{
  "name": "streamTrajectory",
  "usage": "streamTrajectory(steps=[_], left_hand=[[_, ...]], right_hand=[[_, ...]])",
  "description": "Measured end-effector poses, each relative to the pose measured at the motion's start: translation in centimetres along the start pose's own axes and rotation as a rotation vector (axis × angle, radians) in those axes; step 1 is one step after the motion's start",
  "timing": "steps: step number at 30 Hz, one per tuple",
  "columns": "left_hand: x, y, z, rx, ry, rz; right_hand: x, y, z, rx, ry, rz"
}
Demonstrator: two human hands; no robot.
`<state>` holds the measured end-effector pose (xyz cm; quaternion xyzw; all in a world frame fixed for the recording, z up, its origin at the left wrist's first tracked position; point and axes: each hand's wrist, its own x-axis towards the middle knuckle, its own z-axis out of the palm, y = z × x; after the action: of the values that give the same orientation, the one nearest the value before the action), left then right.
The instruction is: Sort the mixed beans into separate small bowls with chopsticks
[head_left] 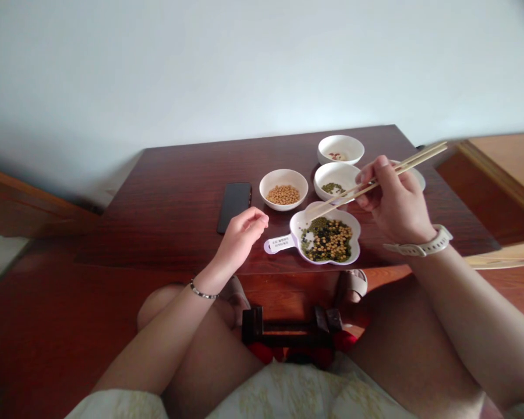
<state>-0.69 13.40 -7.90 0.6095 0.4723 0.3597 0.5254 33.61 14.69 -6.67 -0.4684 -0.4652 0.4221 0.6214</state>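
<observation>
Two chopsticks are resting in your right hand, which is hovering to the right of the dish; whether their tips are pinching anything cannot be told. Your left hand is hanging just left of the dish's handle, fingers drawn narrowly together, with no held item showing. Mixed beans are lying inside the dish. Caution: you are risking a dropped bean, because small, round beans are probably offering little grip to slim tips. You are also risking a spill: the table is ending just on your side of the dish, so a bumped handle could be tipping it. With the green-bean bowl standing behind the dish, your sleeveless right forearm or chopsticks could be nudging its rim.
</observation>
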Motion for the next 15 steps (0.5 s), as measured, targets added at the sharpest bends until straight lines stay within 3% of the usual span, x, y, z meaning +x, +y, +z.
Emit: streamTrajectory(steps=[4, 8, 15], left_hand=[[0.2, 0.2, 0.7, 0.195, -0.1, 0.055], [0.0, 0.8, 1.2, 0.374, -0.246, 0.086], [0.3, 1.8, 1.4, 0.501, -0.35, 0.043]], right_hand=[[-1.2, -0.4, -1.0, -0.039, -0.102, 0.139], [-1.5, 0.1, -1.8, -0.073, -0.108, 0.161], [-2.0, 1.0, -1.8, -0.151, -0.139, 0.164]])
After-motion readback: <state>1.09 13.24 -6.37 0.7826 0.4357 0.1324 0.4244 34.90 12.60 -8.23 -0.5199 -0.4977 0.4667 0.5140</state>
